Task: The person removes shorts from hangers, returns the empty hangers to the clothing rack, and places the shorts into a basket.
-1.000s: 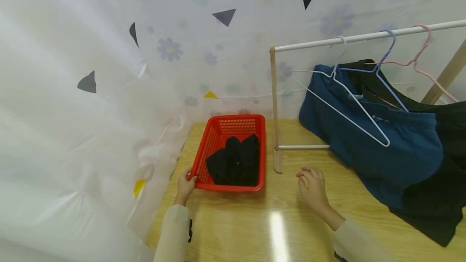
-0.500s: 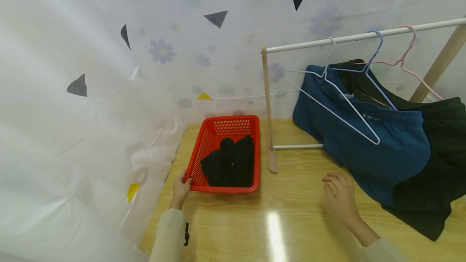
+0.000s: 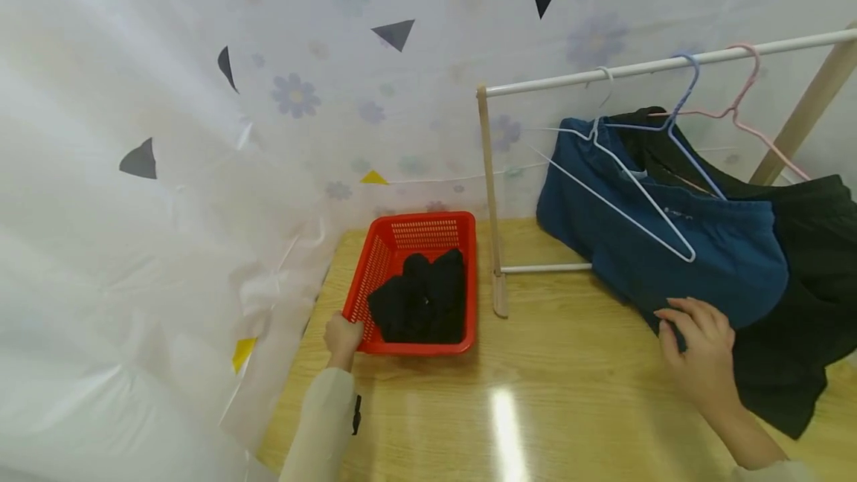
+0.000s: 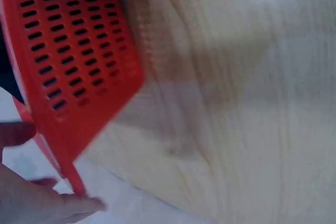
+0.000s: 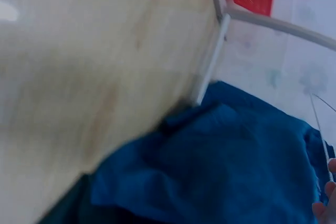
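My left hand (image 3: 344,335) holds the front left corner of a red plastic basket (image 3: 472,281); the left wrist view shows the thumb and fingers on either side of its rim. Black folded cloth (image 3: 428,303) lies inside the basket. My right hand (image 3: 703,352) holds nothing, its fingers loosely bent, in front of blue shorts (image 3: 710,251). Whether it touches them cannot be told. The shorts hang on a blue hanger (image 3: 683,114), with a white hanger (image 3: 623,158) before them. Behind them hangs a black garment (image 3: 810,244) on a pink hanger (image 3: 739,106).
A rack with a white rail (image 3: 556,85) and wooden posts (image 3: 490,184) stands on the wooden table (image 3: 428,415), right of the basket. A lower white bar (image 3: 545,268) runs along its base. A pale flowered sheet (image 3: 415,117) covers the back and left.
My right hand has moved right, from beside the rack's post to in front of the blue shorts. The left hand has shifted slightly at the basket's corner. The view has turned a little right.
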A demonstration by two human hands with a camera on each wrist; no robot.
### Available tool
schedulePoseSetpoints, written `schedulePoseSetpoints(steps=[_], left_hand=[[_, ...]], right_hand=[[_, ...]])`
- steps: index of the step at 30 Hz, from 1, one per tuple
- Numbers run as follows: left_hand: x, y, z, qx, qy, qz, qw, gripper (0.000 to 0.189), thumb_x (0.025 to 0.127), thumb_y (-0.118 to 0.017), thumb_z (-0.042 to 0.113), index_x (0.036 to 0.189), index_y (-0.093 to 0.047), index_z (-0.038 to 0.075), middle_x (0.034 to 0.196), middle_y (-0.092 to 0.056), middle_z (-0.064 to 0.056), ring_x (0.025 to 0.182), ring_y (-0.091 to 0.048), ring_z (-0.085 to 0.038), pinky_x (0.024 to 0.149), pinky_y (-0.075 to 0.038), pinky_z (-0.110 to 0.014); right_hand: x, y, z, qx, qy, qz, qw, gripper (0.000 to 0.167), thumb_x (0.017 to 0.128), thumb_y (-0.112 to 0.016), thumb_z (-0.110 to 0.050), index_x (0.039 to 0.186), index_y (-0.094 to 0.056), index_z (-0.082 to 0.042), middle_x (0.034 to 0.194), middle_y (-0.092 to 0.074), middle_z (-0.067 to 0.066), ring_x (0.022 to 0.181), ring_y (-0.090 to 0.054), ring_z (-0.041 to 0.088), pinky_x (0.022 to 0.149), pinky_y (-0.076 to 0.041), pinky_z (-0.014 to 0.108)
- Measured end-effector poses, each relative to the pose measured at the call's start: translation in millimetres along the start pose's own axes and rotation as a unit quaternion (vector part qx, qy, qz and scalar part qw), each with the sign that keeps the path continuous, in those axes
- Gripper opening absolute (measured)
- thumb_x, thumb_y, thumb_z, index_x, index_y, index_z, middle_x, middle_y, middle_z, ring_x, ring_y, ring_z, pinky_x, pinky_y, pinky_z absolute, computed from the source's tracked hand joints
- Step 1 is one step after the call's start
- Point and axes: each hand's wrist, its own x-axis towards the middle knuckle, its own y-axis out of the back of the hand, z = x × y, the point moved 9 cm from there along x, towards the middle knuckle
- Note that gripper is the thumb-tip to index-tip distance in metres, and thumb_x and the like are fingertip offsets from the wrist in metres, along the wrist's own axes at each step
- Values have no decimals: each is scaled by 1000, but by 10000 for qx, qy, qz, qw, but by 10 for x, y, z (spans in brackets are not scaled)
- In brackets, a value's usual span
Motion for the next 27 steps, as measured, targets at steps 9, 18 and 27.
schedulePoseSetpoints(steps=[9, 18, 27], left_hand=[[-446, 458, 1419, -2078, -814, 907, 9706, 69, 87, -63, 19, 142, -29, -5, 147, -26, -27, 137, -20, -41, 113, -17, -53], [-526, 293, 2455, -3292, -1504, 475, 9310, 89, 82, -65, 49, 149, -19, 13, 156, -15, -9, 144, -13, -26, 116, -15, -47], [-641, -5, 2971, -3456, -1802, -201, 9207, 82, 86, -64, 38, 149, -18, 13, 154, -21, -7, 141, -21, -24, 115, -20, -46]], right_hand=[[525, 661, -242, 10, 465, 1968, 9793, 45, 90, -49, -27, 94, -56, 18, 109, -56, 35, 116, -47, 44, 106, -24, 50], [863, 816, -60, -631, 107, 1979, 9781, 53, 91, -43, -36, 121, -42, 7, 132, -40, 27, 126, -30, 43, 110, -10, 53], [954, 729, 463, -300, -862, 1110, 9896, 67, 91, -47, -41, 137, -36, 7, 138, -38, 32, 129, -30, 47, 112, -15, 53]])
